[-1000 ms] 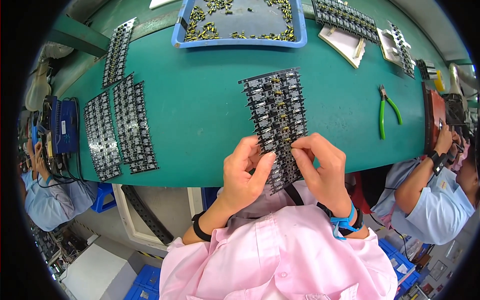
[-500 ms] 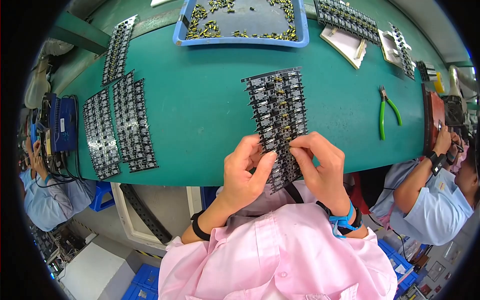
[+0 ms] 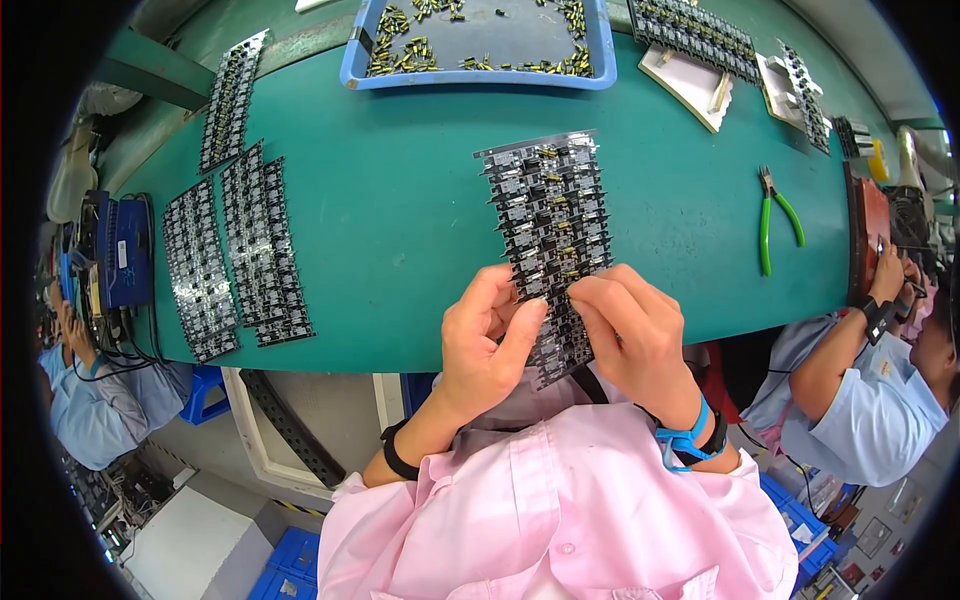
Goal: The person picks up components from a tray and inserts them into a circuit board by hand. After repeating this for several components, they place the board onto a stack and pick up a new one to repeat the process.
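Observation:
A black circuit board panel [image 3: 550,215], with toothed long edges and a row of small yellow-and-black cylindrical parts down its middle, is tilted up in front of me over the table's near edge. My left hand [image 3: 492,335] grips its left edge, thumb on top and fingers partly hidden beneath. On the other side my right hand [image 3: 635,325] is closed, thumb and forefinger pinched at the panel's middle row. Whatever lies between those fingertips is too small to make out. Several yellow-and-black capacitors [image 3: 400,55] lie loose in the blue tray [image 3: 480,80] at the back.
More circuit board panels [image 3: 265,245] lie on the left of the green table [image 3: 380,220]. Green-handled cutters [image 3: 768,220] rest at the right. White boards [image 3: 690,85] with panels on them stand at the back right. Co-workers sit on both sides; one's hand [image 3: 885,275] shows at right.
The panel and both hands have shifted slightly left. My right fingertips have moved a little left and up along the panel. My left hand keeps its hold.

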Available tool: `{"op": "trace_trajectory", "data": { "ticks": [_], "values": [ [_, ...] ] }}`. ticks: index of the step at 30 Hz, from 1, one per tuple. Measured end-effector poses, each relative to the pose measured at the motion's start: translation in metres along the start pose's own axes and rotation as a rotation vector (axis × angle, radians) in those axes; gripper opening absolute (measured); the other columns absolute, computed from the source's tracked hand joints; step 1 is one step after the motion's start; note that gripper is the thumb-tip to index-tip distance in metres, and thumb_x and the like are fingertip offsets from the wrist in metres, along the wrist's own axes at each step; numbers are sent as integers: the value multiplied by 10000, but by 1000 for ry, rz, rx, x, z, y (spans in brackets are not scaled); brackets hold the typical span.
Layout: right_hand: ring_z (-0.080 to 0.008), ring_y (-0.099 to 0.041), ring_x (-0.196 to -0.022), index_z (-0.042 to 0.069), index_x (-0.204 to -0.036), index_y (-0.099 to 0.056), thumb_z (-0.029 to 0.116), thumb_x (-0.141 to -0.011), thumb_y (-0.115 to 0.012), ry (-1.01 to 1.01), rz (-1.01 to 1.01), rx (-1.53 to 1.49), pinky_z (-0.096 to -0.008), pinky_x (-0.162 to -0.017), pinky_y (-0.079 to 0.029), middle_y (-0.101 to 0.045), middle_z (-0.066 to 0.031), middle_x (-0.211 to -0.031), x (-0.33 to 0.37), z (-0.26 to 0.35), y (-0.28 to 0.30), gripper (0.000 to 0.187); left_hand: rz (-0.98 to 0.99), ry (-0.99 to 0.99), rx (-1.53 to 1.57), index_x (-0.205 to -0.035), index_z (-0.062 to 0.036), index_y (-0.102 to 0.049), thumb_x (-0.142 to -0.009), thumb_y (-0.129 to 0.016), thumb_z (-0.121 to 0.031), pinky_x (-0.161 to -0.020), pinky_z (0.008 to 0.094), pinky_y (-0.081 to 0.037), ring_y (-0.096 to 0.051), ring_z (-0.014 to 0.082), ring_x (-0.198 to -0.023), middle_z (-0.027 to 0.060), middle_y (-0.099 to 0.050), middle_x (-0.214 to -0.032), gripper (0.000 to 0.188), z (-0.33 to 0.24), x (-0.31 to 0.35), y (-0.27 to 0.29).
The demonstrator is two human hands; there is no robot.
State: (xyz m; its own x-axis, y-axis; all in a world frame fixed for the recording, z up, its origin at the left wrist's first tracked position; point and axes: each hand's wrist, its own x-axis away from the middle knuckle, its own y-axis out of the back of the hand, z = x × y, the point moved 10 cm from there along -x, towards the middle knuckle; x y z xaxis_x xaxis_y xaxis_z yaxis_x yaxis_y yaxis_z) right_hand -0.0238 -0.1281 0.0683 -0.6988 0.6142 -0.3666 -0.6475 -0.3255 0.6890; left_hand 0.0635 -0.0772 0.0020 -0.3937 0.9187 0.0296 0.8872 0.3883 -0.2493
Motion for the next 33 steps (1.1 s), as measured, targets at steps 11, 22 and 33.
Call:
{"op": "trace_trajectory", "data": {
  "ticks": [11, 22, 33],
  "values": [
    [-222, -487, -520, 6, -714, -524, -66, -596, -564, 99, -57, 45, -278, -449, -385, -500, -88, -622, 0, 8, 1, 144, -29, -16, 10, -968, 45, -391, -766, -472, 14, -478, 154, -357, -436, 26, -598, 44, -500, -788, 219, -1, -1, 3],
    [-212, -501, -580, -8, -800, -519, 0, -653, -557, -61, -115, -113, -278, -497, -397, -517, -98, -684, -3, -6, 16, 152, -36, -34, 23, -954, 42, -395, -776, -464, 2, -463, 151, -349, -434, 23, -572, 42, -503, -771, 195, -4, -2, 3],
    [-102, -475, -771, -36, -1012, -369, 27, -703, -561, -612, -14, -682, -215, -672, -387, -505, -80, -872, 13, -49, -23, 369, -33, -18, 29, -960, 44, -390, -778, -463, -1, -486, 151, -361, -444, 27, -597, 54, -508, -800, 201, -5, -2, 3]
  ]
}}
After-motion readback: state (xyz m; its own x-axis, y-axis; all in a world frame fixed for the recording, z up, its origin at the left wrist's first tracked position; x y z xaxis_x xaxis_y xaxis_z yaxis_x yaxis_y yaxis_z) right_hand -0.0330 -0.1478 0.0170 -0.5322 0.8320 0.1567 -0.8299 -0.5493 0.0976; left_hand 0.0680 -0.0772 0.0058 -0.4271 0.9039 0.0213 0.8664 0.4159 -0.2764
